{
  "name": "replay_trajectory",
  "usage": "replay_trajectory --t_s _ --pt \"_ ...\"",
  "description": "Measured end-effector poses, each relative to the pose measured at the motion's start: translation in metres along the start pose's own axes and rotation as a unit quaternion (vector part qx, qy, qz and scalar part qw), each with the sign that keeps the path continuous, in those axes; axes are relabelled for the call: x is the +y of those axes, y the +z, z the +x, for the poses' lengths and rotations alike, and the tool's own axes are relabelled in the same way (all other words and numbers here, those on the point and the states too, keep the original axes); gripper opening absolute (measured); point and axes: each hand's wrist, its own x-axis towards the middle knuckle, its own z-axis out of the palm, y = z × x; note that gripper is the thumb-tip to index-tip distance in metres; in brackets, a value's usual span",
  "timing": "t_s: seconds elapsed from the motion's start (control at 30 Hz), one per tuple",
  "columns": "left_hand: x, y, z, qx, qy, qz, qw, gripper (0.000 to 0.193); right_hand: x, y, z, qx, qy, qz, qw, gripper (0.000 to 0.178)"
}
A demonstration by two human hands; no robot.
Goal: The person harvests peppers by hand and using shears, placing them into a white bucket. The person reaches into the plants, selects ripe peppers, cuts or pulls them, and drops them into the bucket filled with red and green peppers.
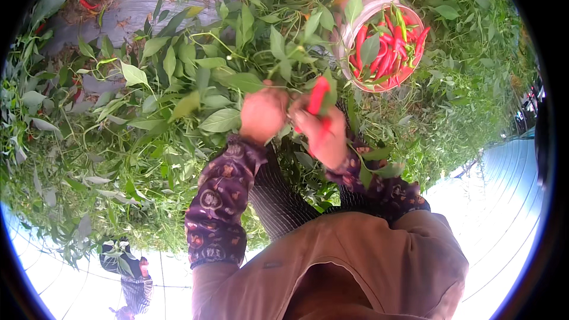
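My right hand (328, 142) is closed around several red chili peppers (318, 95), which stick out above and below the fingers, slightly blurred. A green leaf lies against them. Just left of it, my left hand (262, 115) is closed among the leaves of a pepper plant (220, 120); whatever its fingers grip is hidden. The two hands almost touch. Beyond my right hand, to the upper right, stands a pale bucket (345, 44) with many red chili peppers (386, 53) and a few green ones in it.
Dense pepper plants spread on both sides. Grey plastic sheeting (195, 9) covers soil at the upper left, where a red chili pepper (88, 5) hangs. My striped trouser legs (278, 198) are below my hands. Another person (135, 287) is at the lower left.
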Motion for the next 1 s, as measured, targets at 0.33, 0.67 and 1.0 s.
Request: replay_trajectory --t_s 0.33,0.67,1.0 --pt "-0.09 -0.014 0.079 0.172 0.007 0.292 0.941 0.013 -0.039 -0.174 0.014 0.323 -0.096 -0.249 0.908 0.017" --pt "-0.219 -0.04 0.133 0.006 -0.096 0.397 0.913 0.049 0.041 -0.335 0.095 0.273 -0.167 -0.432 0.843 0.043" --pt "-0.073 -0.026 0.058 0.179 -0.118 -0.018 0.977 0.061 0.026 -0.326 0.077 0.283 -0.107 -0.406 0.862 0.061"
